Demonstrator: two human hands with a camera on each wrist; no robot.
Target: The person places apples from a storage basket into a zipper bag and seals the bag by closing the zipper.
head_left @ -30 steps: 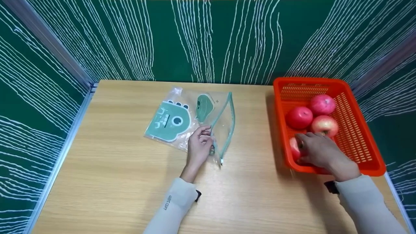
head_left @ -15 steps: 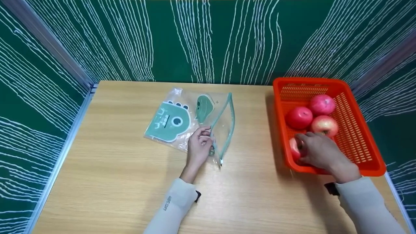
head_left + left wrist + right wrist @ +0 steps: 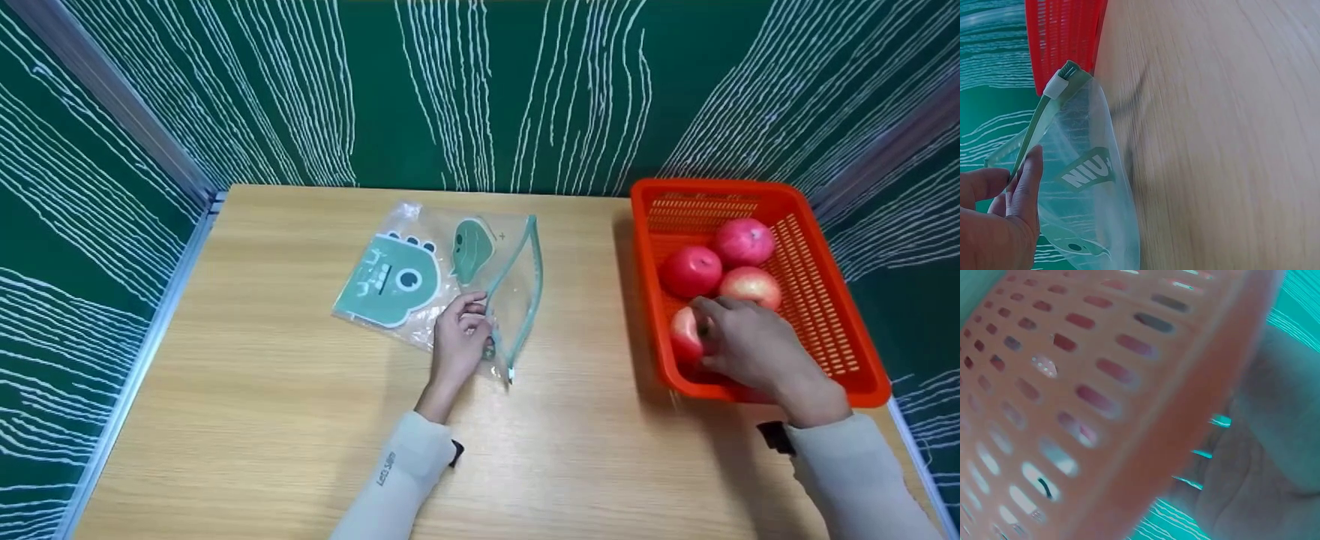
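A clear plastic slider zip bag (image 3: 409,281) with green cartoon prints lies on the wooden table, its green-edged mouth (image 3: 536,277) spread apart. My left hand (image 3: 459,337) pinches the near edge of that mouth between thumb and fingers; the left wrist view shows the white slider (image 3: 1055,85) beyond the fingertips. Inside the orange-red basket (image 3: 832,300), my right hand (image 3: 757,349) curls its fingers round a pale red apple (image 3: 685,335) at the near left. The hand covers part of that apple. In the right wrist view the basket wall (image 3: 1157,433) hides the fingertips.
Behind the held apple sit a red round fruit (image 3: 691,271), a pinkish one (image 3: 744,241) and another pale red apple (image 3: 750,286). The basket stands at the table's right side. Green panels (image 3: 495,97) with white lines rise behind the table.
My right hand has shifted slightly right and up with the apple, more of which now shows. The left hand and the bag stay where they were.
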